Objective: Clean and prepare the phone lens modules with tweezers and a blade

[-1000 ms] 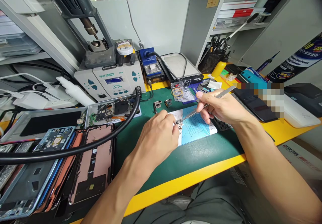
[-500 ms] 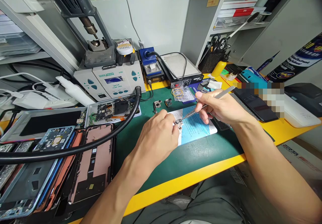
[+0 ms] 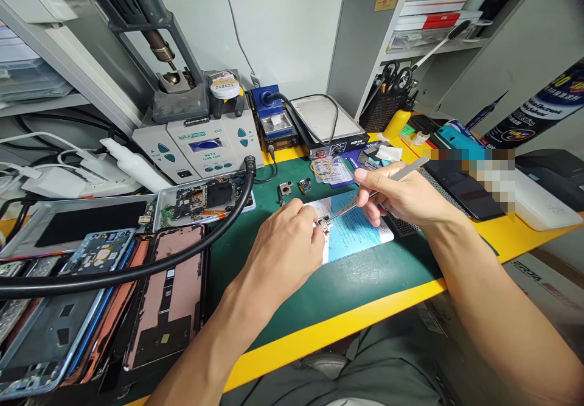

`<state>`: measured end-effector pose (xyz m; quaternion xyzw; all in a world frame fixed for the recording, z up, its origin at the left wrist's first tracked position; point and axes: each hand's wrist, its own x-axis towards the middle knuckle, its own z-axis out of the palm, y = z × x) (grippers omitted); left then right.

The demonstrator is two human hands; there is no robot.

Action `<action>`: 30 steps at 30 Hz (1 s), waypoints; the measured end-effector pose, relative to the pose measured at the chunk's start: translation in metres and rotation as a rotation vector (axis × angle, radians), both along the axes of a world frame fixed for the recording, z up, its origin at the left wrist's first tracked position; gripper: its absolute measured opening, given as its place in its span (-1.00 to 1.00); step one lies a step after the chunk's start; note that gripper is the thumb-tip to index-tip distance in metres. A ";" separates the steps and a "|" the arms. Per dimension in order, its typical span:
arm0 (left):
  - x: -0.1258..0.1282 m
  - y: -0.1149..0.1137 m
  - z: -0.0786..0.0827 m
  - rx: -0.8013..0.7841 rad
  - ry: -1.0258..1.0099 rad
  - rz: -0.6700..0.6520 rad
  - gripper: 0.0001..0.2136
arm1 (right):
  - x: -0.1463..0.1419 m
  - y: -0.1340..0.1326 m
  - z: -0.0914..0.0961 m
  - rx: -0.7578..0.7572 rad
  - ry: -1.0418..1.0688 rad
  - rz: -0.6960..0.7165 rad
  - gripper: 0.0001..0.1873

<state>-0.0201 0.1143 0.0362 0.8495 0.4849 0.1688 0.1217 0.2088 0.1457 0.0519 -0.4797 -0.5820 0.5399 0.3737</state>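
Unmoved, right hand [image 3: 401, 196] angles tweezers [image 3: 365, 198] onto part [image 3: 325, 226].

soldering station [image 3: 201, 144] rear-left | black hose [image 3: 137, 270] across phone frames [image 3: 168, 299] | yellow bottle [image 3: 395, 125] rear-right

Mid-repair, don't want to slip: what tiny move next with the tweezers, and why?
Probably nip the tweezers onto the small part and lift slightly. Their tips already meet it over the blue card, the left hand pinches it from the side, and the right hand holds the tweezers.
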 end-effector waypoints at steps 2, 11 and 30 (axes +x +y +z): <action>0.000 0.000 0.000 0.001 0.002 0.000 -0.88 | 0.001 0.000 0.000 0.001 -0.001 -0.004 -0.49; -0.001 0.000 -0.001 0.008 -0.005 0.000 -0.88 | 0.000 0.001 0.000 0.012 -0.016 -0.039 -0.49; -0.001 0.000 -0.001 0.014 -0.005 0.004 -0.87 | 0.002 0.003 -0.004 0.023 -0.017 -0.044 -0.50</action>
